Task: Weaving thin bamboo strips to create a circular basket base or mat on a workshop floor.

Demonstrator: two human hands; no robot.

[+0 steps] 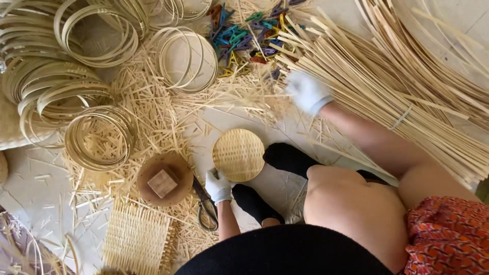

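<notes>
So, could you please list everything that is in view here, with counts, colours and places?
round woven disc: one, pale yellow, centre floor, left hand at its edge
bamboo hoops: many, pale, in stacks upper left
bamboo strips: large bundle, pale, right side
clothes pegs: many, mixed colours, top centre
wooden block: one, tan, on a round brown disc
scissors: one pair, dark, beside left hand
square woven mat: one, pale, bottom left
offcuts: countless, pale, strewn on floor
socks: two, black, centre
left hand: white glove, on disc
right hand: white glove, blurred, at strips
</notes>
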